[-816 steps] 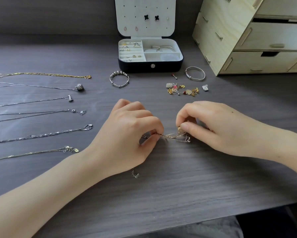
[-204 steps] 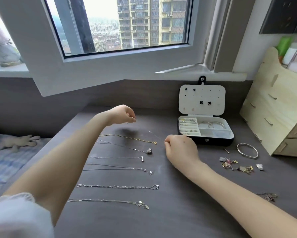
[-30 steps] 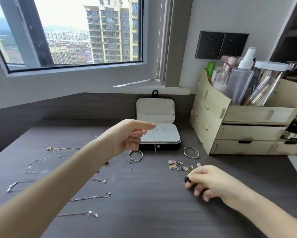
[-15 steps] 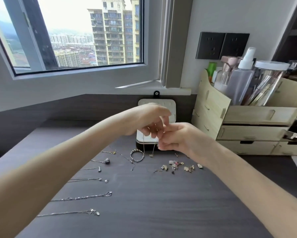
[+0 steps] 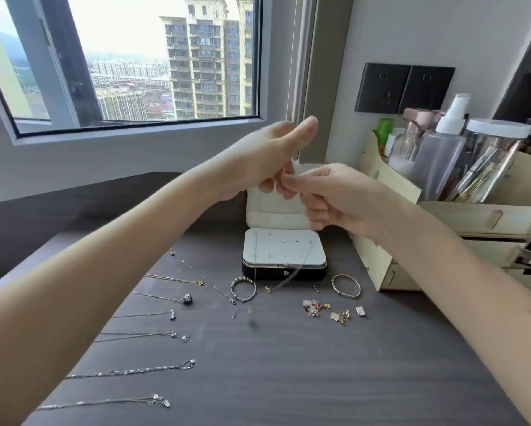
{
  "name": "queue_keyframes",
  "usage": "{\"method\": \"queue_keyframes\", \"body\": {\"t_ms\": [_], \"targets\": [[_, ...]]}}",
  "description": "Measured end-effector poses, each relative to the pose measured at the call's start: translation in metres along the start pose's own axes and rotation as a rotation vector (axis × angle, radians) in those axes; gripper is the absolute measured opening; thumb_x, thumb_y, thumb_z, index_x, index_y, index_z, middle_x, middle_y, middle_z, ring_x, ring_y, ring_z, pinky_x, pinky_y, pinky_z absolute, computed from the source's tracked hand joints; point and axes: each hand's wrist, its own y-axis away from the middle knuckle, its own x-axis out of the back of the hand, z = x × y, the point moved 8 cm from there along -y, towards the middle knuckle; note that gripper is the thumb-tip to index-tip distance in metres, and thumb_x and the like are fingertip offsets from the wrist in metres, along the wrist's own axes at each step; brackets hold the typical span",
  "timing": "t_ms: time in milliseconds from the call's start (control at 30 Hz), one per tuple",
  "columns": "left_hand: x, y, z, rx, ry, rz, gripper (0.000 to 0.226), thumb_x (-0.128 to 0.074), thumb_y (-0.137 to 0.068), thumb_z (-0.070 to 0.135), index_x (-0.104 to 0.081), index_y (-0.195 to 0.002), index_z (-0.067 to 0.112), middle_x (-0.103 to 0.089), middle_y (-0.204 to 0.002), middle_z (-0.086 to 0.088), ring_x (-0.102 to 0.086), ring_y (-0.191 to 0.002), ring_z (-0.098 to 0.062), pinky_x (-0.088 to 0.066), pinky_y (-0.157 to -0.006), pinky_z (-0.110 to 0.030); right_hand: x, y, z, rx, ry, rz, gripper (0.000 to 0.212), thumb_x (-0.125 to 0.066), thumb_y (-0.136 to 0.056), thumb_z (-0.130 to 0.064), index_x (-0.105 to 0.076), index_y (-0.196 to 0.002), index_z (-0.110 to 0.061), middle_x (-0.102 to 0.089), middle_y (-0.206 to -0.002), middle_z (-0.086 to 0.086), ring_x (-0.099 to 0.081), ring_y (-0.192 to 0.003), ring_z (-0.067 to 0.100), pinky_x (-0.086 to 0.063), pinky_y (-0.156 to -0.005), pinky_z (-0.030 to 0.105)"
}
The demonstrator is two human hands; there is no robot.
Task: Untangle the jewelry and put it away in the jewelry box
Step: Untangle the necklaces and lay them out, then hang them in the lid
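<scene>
My left hand [image 5: 267, 161] and my right hand [image 5: 328, 195] are raised together in front of the upright lid of the black jewelry box [image 5: 284, 273]. Both pinch a thin necklace chain [image 5: 284, 281] at about the same spot. The chain hangs down in front of the box, and its gold clasp end lies near the table. A second blurred strand dangles lower, left of it. The box's white earring panel [image 5: 284, 249] lies folded flat over the trays.
Several necklaces [image 5: 153, 368] lie stretched out in rows on the left of the dark table. A beaded bracelet [image 5: 242, 289], a silver bangle [image 5: 346, 285] and small charms [image 5: 316, 307] lie before the box. A wooden organizer [image 5: 378, 256] with bottles stands at right.
A second ago my hands were apart, the right one low by the charms. They met at the box and have now risen higher, lifting the chain.
</scene>
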Motion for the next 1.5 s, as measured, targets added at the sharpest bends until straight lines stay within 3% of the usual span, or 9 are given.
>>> {"method": "queue_keyframes", "body": {"t_ms": [133,333,467,667,733,900,1067,1367,1500], "targets": [[0.013,-0.008,-0.011,0.008,0.096,0.009,0.051,-0.026,-0.096,0.055,-0.055,-0.109,0.015,-0.058,-0.076,-0.005,-0.059,-0.059,-0.012,-0.043,-0.056,-0.025,0.004,-0.014,-0.016,0.057,0.088,0.02,0.024,-0.057,-0.092,-0.023,-0.061,-0.077,-0.005,-0.033,-0.043,-0.003,-0.032,-0.038,0.011,-0.037,-0.04,0.021],[0.027,-0.025,-0.057,0.064,0.193,0.071,0.051,-0.024,-0.098,0.05,-0.059,-0.101,0.013,-0.064,-0.091,-0.01,-0.065,-0.086,-0.023,-0.052,-0.082,-0.035,0.019,-0.047,-0.041,0.137,0.15,0.072,0.022,-0.056,-0.093,-0.023,-0.063,-0.079,-0.008,-0.045,-0.047,-0.002,-0.043,-0.043,0.011,-0.045,-0.048,0.024],[0.018,-0.051,-0.113,0.114,-0.102,0.205,0.017,-0.047,-0.093,0.015,-0.064,-0.098,0.014,-0.066,-0.095,-0.003,-0.062,-0.091,-0.021,-0.048,-0.083,-0.032,0.045,-0.08,-0.052,0.179,0.236,0.174,0.021,-0.061,-0.09,-0.026,-0.067,-0.076,-0.01,-0.05,-0.051,0.0,-0.045,-0.047,0.013,-0.043,-0.054,0.027],[-0.035,-0.082,-0.17,0.033,-0.532,0.138,0.044,-0.042,-0.079,-0.004,-0.062,-0.114,0.013,-0.061,-0.116,-0.003,-0.05,-0.109,-0.025,-0.037,-0.087,-0.03,0.09,-0.122,-0.071,0.253,0.416,0.406,0.023,-0.06,-0.09,-0.023,-0.067,-0.085,-0.002,-0.05,-0.052,0.0,-0.041,-0.042,0.009,-0.035,-0.044,0.021],[-0.047,-0.089,-0.179,-0.026,-0.683,0.15,0.041,-0.044,-0.08,0.0,-0.061,-0.114,0.016,-0.061,-0.112,0.001,-0.049,-0.107,-0.024,-0.032,-0.083,-0.032,0.098,-0.135,-0.074,0.286,0.442,0.457,0.024,-0.059,-0.091,-0.022,-0.066,-0.087,0.0,-0.05,-0.053,0.001,-0.041,-0.042,0.009,-0.036,-0.045,0.022],[-0.063,-0.091,-0.185,-0.179,-0.855,0.266,0.009,-0.051,-0.062,0.012,-0.058,-0.066,0.015,-0.055,-0.064,0.002,-0.051,-0.067,-0.025,-0.029,-0.067,-0.032,0.104,-0.166,-0.069,0.34,0.438,0.51,0.022,-0.057,-0.092,-0.02,-0.063,-0.08,-0.003,-0.05,-0.054,0.002,-0.041,-0.045,0.008,-0.038,-0.05,0.021],[-0.064,-0.089,-0.186,-0.236,-0.759,0.367,0.019,-0.036,-0.065,0.023,-0.052,-0.062,0.013,-0.047,-0.064,0.001,-0.044,-0.068,-0.022,-0.026,-0.07,-0.032,0.103,-0.185,-0.046,0.316,0.411,0.493,0.023,-0.057,-0.092,-0.021,-0.065,-0.085,0.0,-0.05,-0.054,0.001,-0.041,-0.046,0.009,-0.041,-0.053,0.022],[-0.059,-0.084,-0.183,-0.301,-0.654,0.478,0.017,-0.044,-0.068,0.022,-0.05,-0.057,0.01,-0.044,-0.064,0.0,-0.045,-0.069,-0.023,-0.029,-0.072,-0.033,0.092,-0.176,0.021,0.261,0.485,0.402,0.022,-0.059,-0.09,-0.021,-0.06,-0.07,-0.012,-0.055,-0.055,0.0,-0.049,-0.049,0.01,-0.045,-0.056,0.028],[-0.046,-0.082,-0.185,-0.239,-0.654,0.608,0.018,-0.049,-0.078,0.021,-0.057,-0.064,0.012,-0.051,-0.069,-0.001,-0.047,-0.07,-0.023,-0.026,-0.068,-0.031,0.08,-0.169,0.052,0.241,0.594,0.354,0.012,-0.06,-0.089,-0.017,-0.065,-0.083,-0.009,-0.059,-0.064,-0.002,-0.054,-0.06,0.01,-0.047,-0.065,0.031]]}}
